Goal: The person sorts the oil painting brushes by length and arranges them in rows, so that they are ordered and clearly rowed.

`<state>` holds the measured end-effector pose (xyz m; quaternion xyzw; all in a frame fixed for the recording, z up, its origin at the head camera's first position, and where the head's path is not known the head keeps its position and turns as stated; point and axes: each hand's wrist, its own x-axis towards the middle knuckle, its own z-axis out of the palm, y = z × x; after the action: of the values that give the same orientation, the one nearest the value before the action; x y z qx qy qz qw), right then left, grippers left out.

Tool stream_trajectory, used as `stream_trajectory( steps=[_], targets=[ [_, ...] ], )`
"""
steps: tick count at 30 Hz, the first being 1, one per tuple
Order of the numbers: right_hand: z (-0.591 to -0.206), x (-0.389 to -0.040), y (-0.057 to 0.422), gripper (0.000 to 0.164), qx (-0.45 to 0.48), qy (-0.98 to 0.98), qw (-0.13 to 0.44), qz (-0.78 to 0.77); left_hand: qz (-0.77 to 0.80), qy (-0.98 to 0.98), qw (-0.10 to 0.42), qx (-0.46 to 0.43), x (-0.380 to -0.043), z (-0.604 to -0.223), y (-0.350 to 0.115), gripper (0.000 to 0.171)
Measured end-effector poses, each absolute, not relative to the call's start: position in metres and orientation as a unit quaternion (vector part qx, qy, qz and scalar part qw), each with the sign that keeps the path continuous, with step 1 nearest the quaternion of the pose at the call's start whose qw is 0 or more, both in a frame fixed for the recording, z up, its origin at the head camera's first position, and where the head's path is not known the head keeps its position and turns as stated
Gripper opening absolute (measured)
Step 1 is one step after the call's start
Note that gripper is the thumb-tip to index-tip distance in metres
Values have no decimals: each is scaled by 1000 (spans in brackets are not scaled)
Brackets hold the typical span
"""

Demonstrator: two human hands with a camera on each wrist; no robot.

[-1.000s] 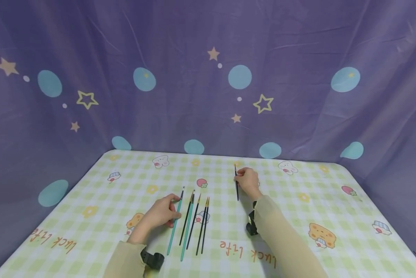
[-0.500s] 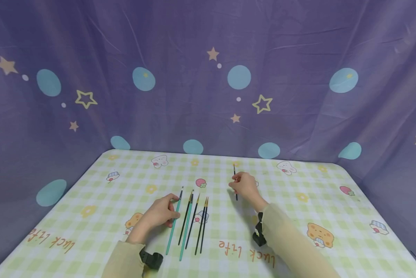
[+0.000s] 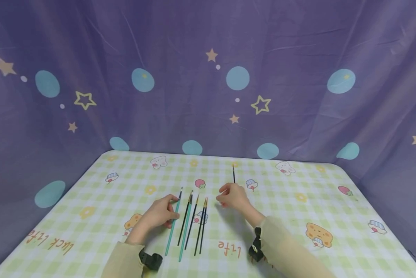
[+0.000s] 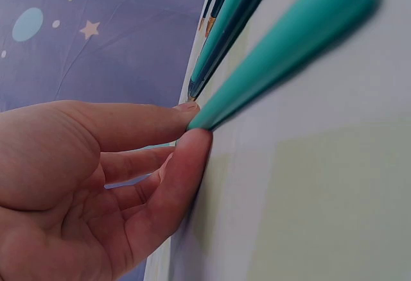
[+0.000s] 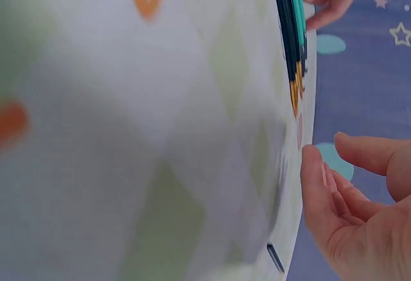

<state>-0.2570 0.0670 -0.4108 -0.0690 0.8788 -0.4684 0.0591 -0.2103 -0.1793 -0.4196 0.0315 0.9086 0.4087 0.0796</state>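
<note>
Pinching one of two teal brushes (image 3: 171, 233) with left fingers (image 4: 183, 178), right fingers (image 5: 314, 175) apart, five black brushes (image 3: 199, 231) nearby

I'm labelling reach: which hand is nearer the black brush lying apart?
Right. The right hand is close to the lone black brush, hiding its near end in the head view; the left hand is farther left, pinching the leftmost teal brush.

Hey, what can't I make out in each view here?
Head view: lower end of the lone black brush, hidden by the right hand.
Left wrist view: far end of the pinched teal brush, behind the left hand.
Right wrist view: orange mark, blurred, cut by left edge.
</note>
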Motion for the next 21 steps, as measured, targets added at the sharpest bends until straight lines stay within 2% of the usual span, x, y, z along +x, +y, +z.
stream_trajectory(
  steps=[13,21],
  targets=[
    [-418,-229,46,23,-102,855,110,-497,411,908,80,31,-210,-419,-179,47],
    [-420,-217,36,25,-101,862,110,-484,414,906,82,30,-210,-419,-179,47]
  ],
)
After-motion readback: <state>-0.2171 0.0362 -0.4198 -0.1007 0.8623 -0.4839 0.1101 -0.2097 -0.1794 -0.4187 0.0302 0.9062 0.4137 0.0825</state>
